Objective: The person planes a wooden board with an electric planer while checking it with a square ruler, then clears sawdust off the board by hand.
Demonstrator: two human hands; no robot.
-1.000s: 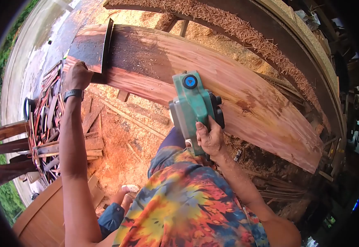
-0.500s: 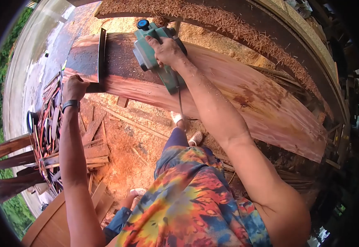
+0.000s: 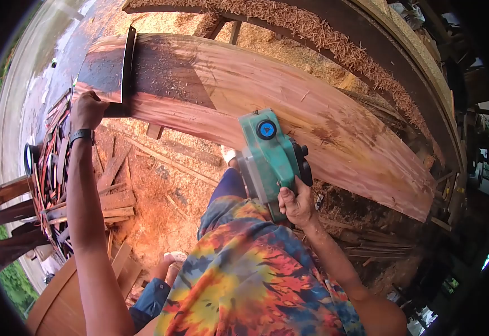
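Note:
A long reddish wooden plank (image 3: 311,129) lies across the view, its left part darker and rough, the rest planed pale. My right hand (image 3: 297,206) is closed round the rear handle of a green electric planer (image 3: 275,151), which is held in front of my body at the plank's near edge. Its blue-topped knob faces up. My left hand (image 3: 89,110) is closed on the short arm of a black carpenter's square (image 3: 127,67). The square's long blade stretches across the dark end of the plank.
Beyond the plank a dark beam (image 3: 368,61) carries curled shavings. Wood scraps (image 3: 59,173) are heaped at the left, and sawdust (image 3: 155,190) covers the ground. Another person's foot and blue clothing (image 3: 154,302) show at the bottom left.
My right hand has brought the planer off the dark part of the plank, toward my body and to the right, turning it. My left hand stays on the square.

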